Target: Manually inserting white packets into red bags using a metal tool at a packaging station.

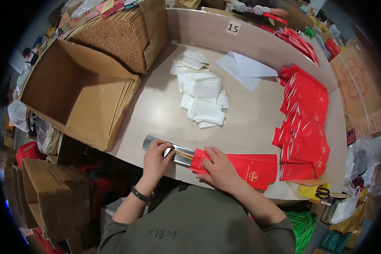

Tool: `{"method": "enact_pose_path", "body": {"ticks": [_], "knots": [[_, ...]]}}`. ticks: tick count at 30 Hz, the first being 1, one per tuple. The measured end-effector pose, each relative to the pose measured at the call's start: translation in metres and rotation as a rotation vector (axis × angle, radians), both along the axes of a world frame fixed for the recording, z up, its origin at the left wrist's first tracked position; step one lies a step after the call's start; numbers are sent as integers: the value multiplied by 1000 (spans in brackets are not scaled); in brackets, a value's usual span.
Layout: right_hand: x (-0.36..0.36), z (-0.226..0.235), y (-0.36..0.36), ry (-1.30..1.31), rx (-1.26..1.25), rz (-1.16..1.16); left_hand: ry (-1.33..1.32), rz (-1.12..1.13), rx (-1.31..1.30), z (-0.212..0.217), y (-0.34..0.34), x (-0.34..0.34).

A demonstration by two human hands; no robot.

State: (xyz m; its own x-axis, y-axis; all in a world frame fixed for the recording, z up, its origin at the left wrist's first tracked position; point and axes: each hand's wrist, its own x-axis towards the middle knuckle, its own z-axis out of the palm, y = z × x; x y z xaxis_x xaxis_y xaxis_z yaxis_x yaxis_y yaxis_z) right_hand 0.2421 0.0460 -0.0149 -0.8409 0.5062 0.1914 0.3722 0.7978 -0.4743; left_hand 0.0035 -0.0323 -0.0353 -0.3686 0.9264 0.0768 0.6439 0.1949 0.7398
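My left hand (pixel 157 161) pinches the ends of a pair of wooden chopsticks (pixel 183 153). Their other ends reach into the mouth of a red paper sleeve (pixel 197 161). Closed around that sleeve is my right hand (pixel 224 170), its thumb at the near side. Under the chopsticks lies a shiny metal channel (pixel 150 141) along the table's front edge. A stack of flat red sleeves (pixel 258 171) with gold print rests to the right, partly beneath my right hand. How far the chopsticks go inside is hidden.
White paper packets (pixel 203 86) lie mid-table beside a folded white sheet (pixel 246 67). Red sleeves (pixel 305 122) pile up at right. An open cardboard box (pixel 78 93) and bundled chopsticks (pixel 114 40) stand left. Scissors (pixel 322 193) sit at the right front corner. Another person's gloved hands (pixel 252 7) work beyond the partition (pixel 199 25).
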Motion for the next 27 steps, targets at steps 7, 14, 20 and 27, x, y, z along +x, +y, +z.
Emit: {"method": "enact_pose_path", "body": {"ticks": [7, 14, 20, 27], "knots": [[9, -16, 0, 65, 14, -25, -476, -416, -158, 11, 20, 54], [7, 6, -16, 70, 47, -11, 560, -634, 313, 29, 3, -12], [5, 45, 36, 167, 364, 240, 464, -419, 167, 1, -5, -24], [129, 78, 107, -297, 409, -331, -417, -410, -361, 39, -16, -2]]}}
